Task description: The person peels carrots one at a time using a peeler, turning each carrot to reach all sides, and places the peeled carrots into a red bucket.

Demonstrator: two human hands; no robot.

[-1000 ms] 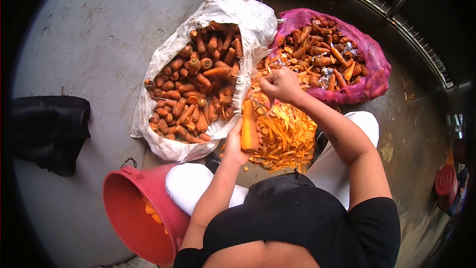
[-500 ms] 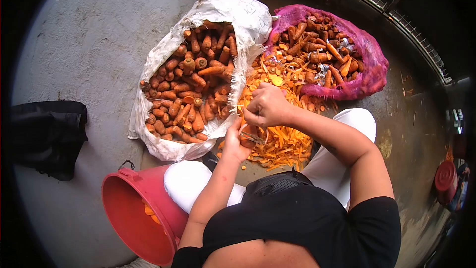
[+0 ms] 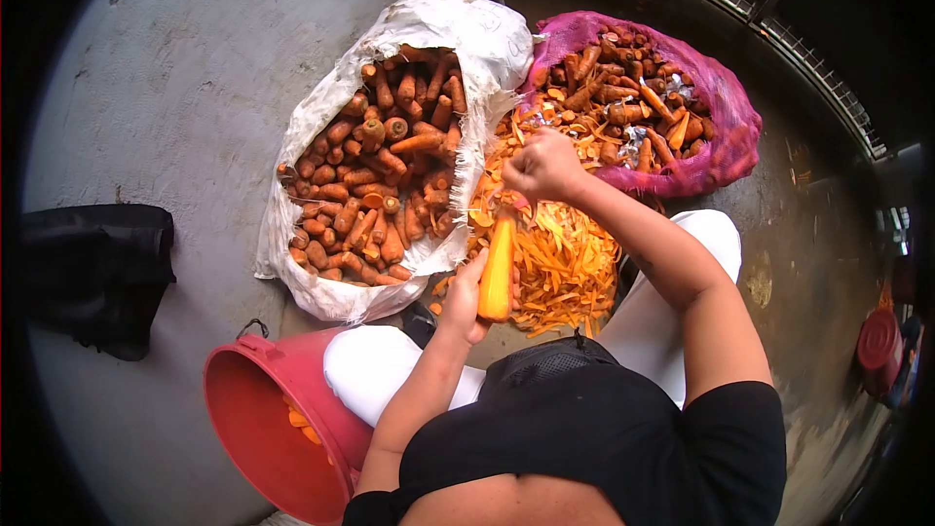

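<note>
My left hand (image 3: 466, 300) is closed around the lower part of a carrot (image 3: 498, 273), whose visible side is peeled bright orange. The carrot points away from me, over a pile of orange peelings (image 3: 565, 278) between my legs. Just beyond the carrot's far end is my right hand (image 3: 545, 168), its fingers curled into a fist. Whatever it grips is hidden from the camera.
A white sack (image 3: 487, 39) of unpeeled carrots lies open at front left. Behind the peelings is a pink mesh sack (image 3: 735, 117) with carrots and scraps. A red bucket (image 3: 282, 380) holding a few orange pieces tips beside my left knee. Black cloth (image 3: 93, 273) lies far left.
My right hand has moved slightly away and to the right. The carrot in my left hand now shows a peeled side, where a brownish end showed before.
</note>
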